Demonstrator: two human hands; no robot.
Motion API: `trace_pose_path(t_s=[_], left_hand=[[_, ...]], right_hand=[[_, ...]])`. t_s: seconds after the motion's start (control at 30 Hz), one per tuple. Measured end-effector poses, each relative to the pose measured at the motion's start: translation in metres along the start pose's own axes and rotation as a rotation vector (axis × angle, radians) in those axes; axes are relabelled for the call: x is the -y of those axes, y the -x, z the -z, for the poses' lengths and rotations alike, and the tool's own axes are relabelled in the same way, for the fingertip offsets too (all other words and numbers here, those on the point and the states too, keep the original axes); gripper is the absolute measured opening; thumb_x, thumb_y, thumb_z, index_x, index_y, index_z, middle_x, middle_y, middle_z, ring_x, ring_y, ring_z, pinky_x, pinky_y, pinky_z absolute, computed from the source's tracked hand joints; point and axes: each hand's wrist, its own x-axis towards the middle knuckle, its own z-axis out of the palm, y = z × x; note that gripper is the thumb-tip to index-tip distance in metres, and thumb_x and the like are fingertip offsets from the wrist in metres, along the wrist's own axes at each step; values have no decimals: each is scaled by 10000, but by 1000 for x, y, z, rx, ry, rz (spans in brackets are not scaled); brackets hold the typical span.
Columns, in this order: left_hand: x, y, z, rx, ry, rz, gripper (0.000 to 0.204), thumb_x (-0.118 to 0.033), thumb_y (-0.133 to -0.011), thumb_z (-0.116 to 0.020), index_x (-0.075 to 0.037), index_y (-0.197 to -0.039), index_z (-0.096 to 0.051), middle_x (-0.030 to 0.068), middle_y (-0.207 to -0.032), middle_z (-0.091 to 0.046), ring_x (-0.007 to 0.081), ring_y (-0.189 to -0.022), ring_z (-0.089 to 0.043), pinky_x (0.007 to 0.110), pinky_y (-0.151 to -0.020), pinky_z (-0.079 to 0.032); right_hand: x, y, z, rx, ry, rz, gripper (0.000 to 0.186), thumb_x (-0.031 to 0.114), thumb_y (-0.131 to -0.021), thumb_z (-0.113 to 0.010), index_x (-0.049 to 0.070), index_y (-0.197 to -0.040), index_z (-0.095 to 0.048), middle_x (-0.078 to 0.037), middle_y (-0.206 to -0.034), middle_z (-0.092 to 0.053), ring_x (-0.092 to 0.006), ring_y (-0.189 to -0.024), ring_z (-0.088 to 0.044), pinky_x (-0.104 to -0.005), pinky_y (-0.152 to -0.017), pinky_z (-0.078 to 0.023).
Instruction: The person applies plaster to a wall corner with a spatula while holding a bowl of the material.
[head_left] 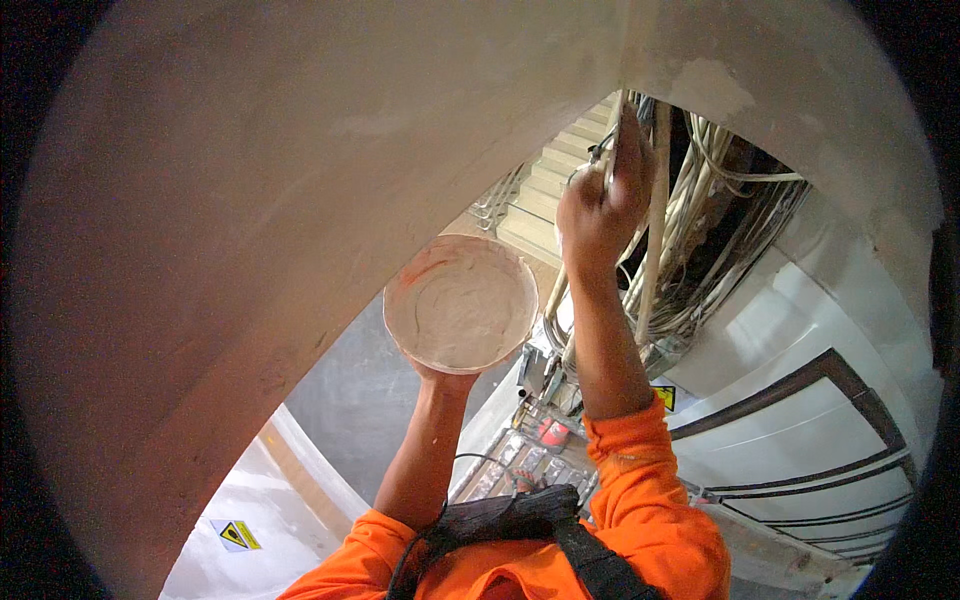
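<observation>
My left hand (pixel 445 377) holds a round, shallow bowl (pixel 538 300) from below, its fingers mostly hidden under it. Smooth beige-pink paste (pixel 462 305) fills the bowl, with swirl marks on top and a redder smear along the left rim. My right hand (pixel 605 205) is raised above and right of the bowl, close to the lower edge of a beige overhead panel (pixel 330 190). Its fingers close on a thin flat tool (pixel 609 168) seen nearly edge-on, so its exact kind is unclear. A paler patch (pixel 712 88) marks the panel's surface right of that hand.
Bundled cables (pixel 690 230) hang in the opening behind my right forearm. Below lie a slatted metal platform (pixel 525 455) and a grey floor (pixel 350 390). A white curved panel with dark stripes (pixel 800 440) stands at right; a yellow warning sticker (pixel 236 535) is at lower left.
</observation>
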Motion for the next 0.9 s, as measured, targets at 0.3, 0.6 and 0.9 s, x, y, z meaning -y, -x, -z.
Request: trace_pose_path(t_s=[0.3, 0.6, 0.9], left_hand=[[0, 0, 27, 127, -145, 34, 845, -666, -715, -486, -180, -1365, -250, 86, -1399, -283, 325, -1265, -296, 561, -1001, -275], [4, 0, 4, -3, 66, -10, 654, -610, -821, -311, -178, -1309, -369, 86, -1322, -405, 292, -1213, -389, 489, -985, -342], [-8, 6, 18, 105, 33, -29, 668, -625, -811, -334, -177, -1305, -374, 82, -1333, -394, 295, -1221, -382, 496, -997, -321]], right_hand=[[82, 23, 5, 51, -261, -356, 446, 33, -791, -480, -17, -1231, -429, -193, -1143, -509, -294, -1062, -494, -370, -964, -347], [45, 151, 4, 530, -846, -719, 398, 154, -791, -593, 21, -1159, -521, -188, -1213, -482, -284, -1094, -482, -392, -886, -420], [74, 23, 1, 226, -177, -105, 656, -36, -651, -476, 44, -1299, -416, -182, -1290, -428, -354, -1226, -332, -431, -1002, -258]])
